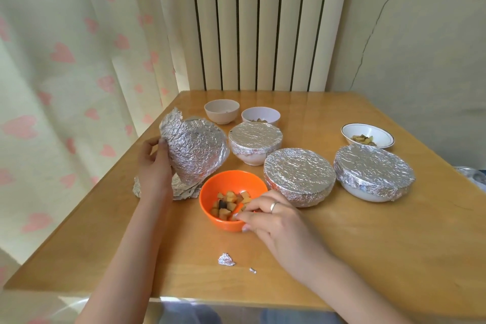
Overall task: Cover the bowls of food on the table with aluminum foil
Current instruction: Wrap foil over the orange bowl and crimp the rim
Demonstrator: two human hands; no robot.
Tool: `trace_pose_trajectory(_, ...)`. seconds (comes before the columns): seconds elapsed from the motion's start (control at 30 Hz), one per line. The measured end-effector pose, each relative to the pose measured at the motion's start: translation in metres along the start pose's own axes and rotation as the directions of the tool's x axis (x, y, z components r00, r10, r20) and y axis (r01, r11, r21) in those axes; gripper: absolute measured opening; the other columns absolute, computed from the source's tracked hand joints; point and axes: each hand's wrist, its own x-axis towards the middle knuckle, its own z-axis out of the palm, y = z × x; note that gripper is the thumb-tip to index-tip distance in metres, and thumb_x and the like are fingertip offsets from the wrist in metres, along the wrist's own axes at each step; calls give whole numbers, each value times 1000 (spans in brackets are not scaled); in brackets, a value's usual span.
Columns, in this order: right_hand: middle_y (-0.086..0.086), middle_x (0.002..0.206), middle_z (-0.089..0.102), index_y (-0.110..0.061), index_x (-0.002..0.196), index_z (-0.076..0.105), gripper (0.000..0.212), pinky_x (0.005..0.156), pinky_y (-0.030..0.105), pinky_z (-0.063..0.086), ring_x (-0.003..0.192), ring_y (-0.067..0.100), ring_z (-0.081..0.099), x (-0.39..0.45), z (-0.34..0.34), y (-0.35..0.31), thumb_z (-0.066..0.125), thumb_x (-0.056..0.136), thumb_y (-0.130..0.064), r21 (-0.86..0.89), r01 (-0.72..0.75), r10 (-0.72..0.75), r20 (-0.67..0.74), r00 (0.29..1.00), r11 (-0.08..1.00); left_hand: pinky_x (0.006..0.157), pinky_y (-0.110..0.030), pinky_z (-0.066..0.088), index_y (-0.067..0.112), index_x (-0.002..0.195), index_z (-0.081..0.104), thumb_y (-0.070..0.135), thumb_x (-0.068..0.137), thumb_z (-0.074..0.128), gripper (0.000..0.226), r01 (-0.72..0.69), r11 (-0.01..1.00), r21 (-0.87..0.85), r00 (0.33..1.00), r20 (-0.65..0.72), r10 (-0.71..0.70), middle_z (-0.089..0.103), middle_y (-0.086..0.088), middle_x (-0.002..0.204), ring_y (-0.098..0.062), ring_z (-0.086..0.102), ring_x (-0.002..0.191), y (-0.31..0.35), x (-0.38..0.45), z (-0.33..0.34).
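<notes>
— Orange bowl (231, 187) of diced food sits uncovered at the table's (368, 244) near middle; the right hand (273, 221) pinches its near rim.
— And the left hand (153, 166)?
— It grips a crinkled foil sheet (196, 150), lifted above the foil stack (184, 189), just left of the bowl.

Both forearms are bare to the bottom edge of the frame, with no sleeve, watch or bracelet showing on either. The right hand (273, 221) wears a plain, narrow silver-coloured ring (273, 206) on one finger, and its nails look pale and glossy. The left hand (153, 166) carries no visible ring.
</notes>
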Motion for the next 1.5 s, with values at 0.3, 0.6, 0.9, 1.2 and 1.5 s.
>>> trace_pose_trajectory(0.3, -8, 98, 67, -19, 103, 75, 45, 85, 12, 37, 94, 4, 49, 16, 5, 2, 55, 79, -53, 24, 70, -67, -110, 992, 997, 60, -17, 51, 21, 88, 63, 16, 98, 56, 13, 162, 960, -229, 987, 25, -161, 65, 1, 88, -9, 61, 77, 9, 0, 0)
trace_pose_trajectory(0.6, -13, 121, 57, -24, 131, 52, 58, 92, 16, 43, 110, -2, 54, 83, -36, -9, 55, 82, -56, 454, -221, 348, -218, 912, 863, 49, -29, 38, 22, 84, 68, 24, 95, 61, 12, -58, 998, 35, 992, 118, 54, 57, 10, 58, -14, 49, 54, 60, -32, 9)
trace_pose_trajectory(0.9, -4, 70, 68, -13, 85, 67, 5, 69, 16, 50, 70, 7, 62, 83, -43, -13, 67, 86, -8, 794, -331, 493, 47, 869, 509, 62, -12, 45, 29, 82, 69, 17, 89, 69, 13, -289, 929, 231, 892, 417, 174, 67, 14, 68, 1, 58, 64, 73, -67, 6)
trace_pose_trajectory(1.2, -12, 79, 57, -17, 94, 55, 16, 60, 12, 34, 70, 5, 50, 71, -19, -5, 69, 85, -17, 84, -300, 310, -359, 881, 950, 53, -13, 45, 21, 94, 66, 12, 71, 85, 31, -115, 902, 415, 919, 389, -62, 63, 1, 75, -3, 56, 59, 47, -65, -11)
trace_pose_trajectory(1.5, 9, 105, 56, -8, 106, 48, 33, 74, 33, 37, 94, 31, 53, 69, -5, 3, 70, 81, -6, -170, -287, 200, -402, 893, 943, 72, -13, 50, 18, 104, 68, 18, 88, 71, 16, -87, 920, 383, 933, 355, -59, 70, 10, 98, -2, 66, 89, 23, -73, -17)
